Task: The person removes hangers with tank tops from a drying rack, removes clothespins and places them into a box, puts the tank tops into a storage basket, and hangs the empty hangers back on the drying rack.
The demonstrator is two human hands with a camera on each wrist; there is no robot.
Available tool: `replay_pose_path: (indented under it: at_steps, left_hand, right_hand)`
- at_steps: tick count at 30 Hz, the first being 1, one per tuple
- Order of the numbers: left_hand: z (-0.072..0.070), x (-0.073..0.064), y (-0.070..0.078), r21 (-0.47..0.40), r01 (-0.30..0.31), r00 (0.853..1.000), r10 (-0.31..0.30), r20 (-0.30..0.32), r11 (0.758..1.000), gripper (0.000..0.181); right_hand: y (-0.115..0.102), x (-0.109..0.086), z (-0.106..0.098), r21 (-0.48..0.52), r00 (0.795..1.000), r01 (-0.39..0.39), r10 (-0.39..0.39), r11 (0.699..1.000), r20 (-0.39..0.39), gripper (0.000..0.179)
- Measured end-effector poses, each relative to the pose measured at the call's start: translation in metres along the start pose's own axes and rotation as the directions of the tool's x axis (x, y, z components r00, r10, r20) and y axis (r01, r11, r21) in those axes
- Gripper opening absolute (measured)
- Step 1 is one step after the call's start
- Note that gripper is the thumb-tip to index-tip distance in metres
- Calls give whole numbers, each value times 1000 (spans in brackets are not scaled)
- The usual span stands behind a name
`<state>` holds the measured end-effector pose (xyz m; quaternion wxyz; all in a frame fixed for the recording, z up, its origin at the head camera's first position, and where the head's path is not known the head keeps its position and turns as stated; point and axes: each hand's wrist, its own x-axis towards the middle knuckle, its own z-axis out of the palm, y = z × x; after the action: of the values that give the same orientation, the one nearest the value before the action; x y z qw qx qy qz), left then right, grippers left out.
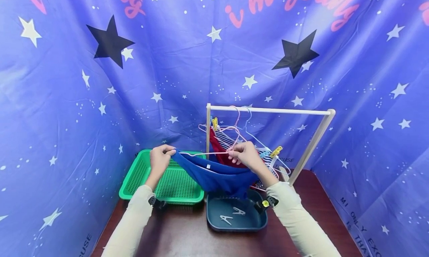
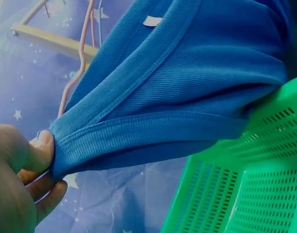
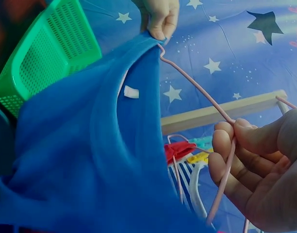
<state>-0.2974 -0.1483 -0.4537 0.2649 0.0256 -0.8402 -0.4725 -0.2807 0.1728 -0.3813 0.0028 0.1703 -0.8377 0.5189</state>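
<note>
Hands (image 1: 159,161) (image 1: 246,155) pinch, left on blue garment (image 1: 216,178), right on pink hanger (image 3: 220,190), its long axis running sideways.

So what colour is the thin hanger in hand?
The thin hanger is pink, clearest in the right wrist view.

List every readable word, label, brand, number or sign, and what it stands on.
"i'm young": pink lettering, top of the backdrop.
"ng": pink lettering, backdrop's upper left.
"ONLY EXC": black lettering, backdrop's lower right.
"THA": black lettering below that.
"CUSE": backdrop, behind the rack.
White tag on the blue garment: nothing readable.
Other fragments: unclear.
</note>
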Motion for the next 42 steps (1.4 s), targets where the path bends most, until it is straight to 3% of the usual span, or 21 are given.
replay_pose_path:
  at_steps: [3, 7, 16, 22, 31, 37, 42]
  left_hand:
    - [-2, 0, -7, 37, 62, 997, -60, -50, 997, 9]
    - [-5, -3, -11, 73, 121, 991, -116, -69, 990, 11]
    - [-5, -11, -13, 138, 148, 989, -144, -34, 979, 13]
    - [-1, -23, -9, 138, 64, 997, -67, 23, 988, 14]
    - [14, -41, 11, 62, -75, 997, 76, -27, 995, 9]
    - [27, -50, 29, 6, -164, 986, 164, 32, 986, 10]
    - [39, -58, 47, -39, -229, 967, 232, 106, 973, 11]
  right_hand:
    - [1, -2, -4, 3, 1000, -18, 18, 1000, -20, 16]
    - [0, -3, -8, 11, 998, -37, 38, 999, -42, 18]
    - [-4, 4, -9, 36, 998, -20, 22, 999, -59, 17]
    - [-15, 12, -3, -33, 1000, 14, -14, 999, -21, 17]
    - [-30, 25, 5, -74, 999, -21, 23, 997, 22, 16]
    - [-29, 33, 12, -85, 999, -24, 27, 996, 41, 13]
    - [-27, 39, 19, -90, 999, -9, 13, 996, 51, 12]
